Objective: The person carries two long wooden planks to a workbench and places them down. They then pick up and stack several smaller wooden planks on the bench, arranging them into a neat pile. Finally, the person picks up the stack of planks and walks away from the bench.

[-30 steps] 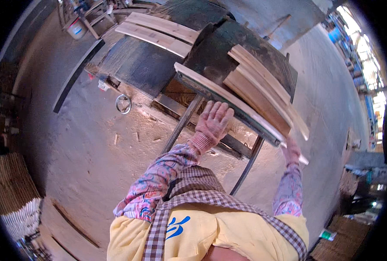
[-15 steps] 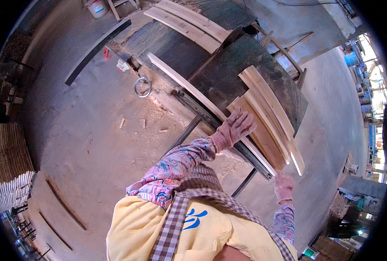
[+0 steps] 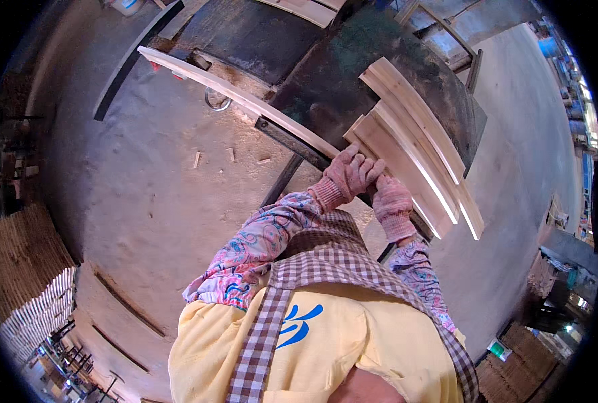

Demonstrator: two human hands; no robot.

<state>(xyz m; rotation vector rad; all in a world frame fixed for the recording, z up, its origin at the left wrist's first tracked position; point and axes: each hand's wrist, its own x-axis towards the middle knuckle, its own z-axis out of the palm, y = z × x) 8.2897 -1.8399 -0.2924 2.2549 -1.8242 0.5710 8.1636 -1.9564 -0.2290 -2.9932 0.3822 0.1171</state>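
Small wood scraps (image 3: 197, 160) lie on the dusty floor (image 3: 144, 208) near a dark table (image 3: 332, 74) carrying pale boards (image 3: 383, 138). The long wood strip (image 3: 244, 98) slants up and left from the hands, beside a metal bar (image 3: 287, 140), its far end reaching well past the bar. With so much length unsupported, it is probably best handled with a firm hold, slowly, and kept level. The gloved left hand (image 3: 354, 173) is mostly closed, fingers curled over the strip's near part. The gloved right hand (image 3: 391, 205) sits just beside it, fingers bent; I cannot tell whether it grips the strip.
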